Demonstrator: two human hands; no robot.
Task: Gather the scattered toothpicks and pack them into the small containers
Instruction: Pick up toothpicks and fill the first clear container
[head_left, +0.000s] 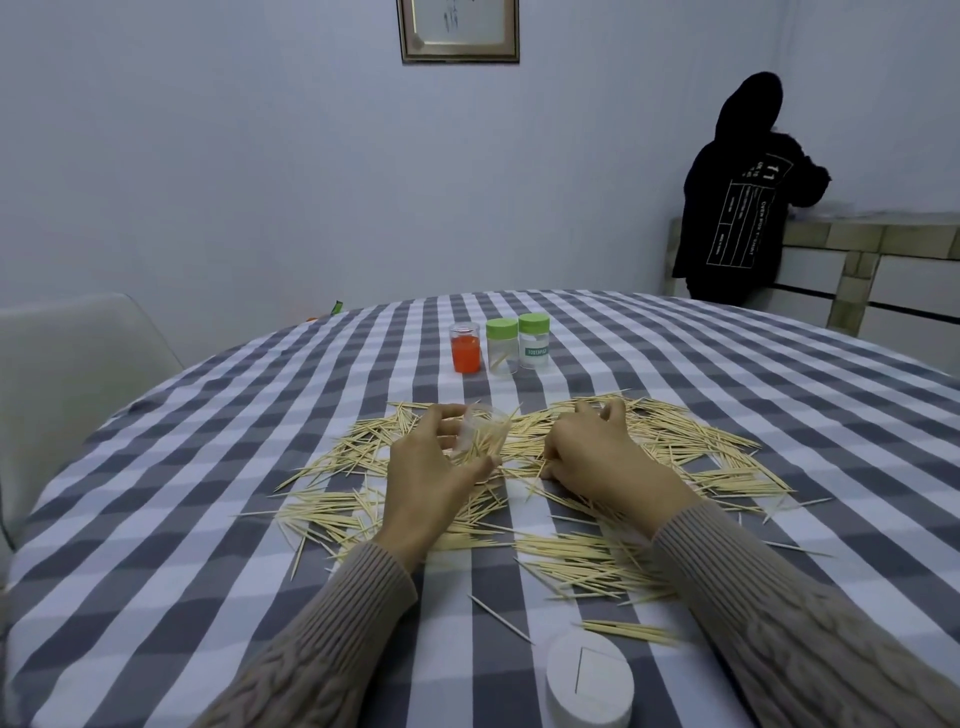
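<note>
Head view of a toothpick-packing task, read from the left. The left hand (436, 462) is lifted slightly off the checked tablecloth (156, 519) and curls its fingers and thumb round a small clear container (480, 431), tilted so that its open mouth faces right, toward the other hand; a few toothpicks already stand in it, their tips projecting up and to the right. The right hand (592, 457) lies palm-down on the scattered toothpicks (597, 561), its fingers bent and its fingertips pressed into the heap; whether it has any sticks pinched cannot be told, since the fingers hide their own undersides. The loose sticks spread on every side of both hands, thickest just beyond the right hand's fingertips and under its wrist and forearm. Most of those near the right hand lie with their long axes running roughly left to right, nearly in line with the container's mouth, so a gathered bundle would probably need little turning before it is fed in. The right hand is the nearer to that dense patch and likely the one to gather. Well beyond both hands stand an orange-filled jar (465, 347) and two green-lidded jars (518, 340). Just beside the right sleeve, nearest the wearer, rests a white lid (589, 680).
</note>
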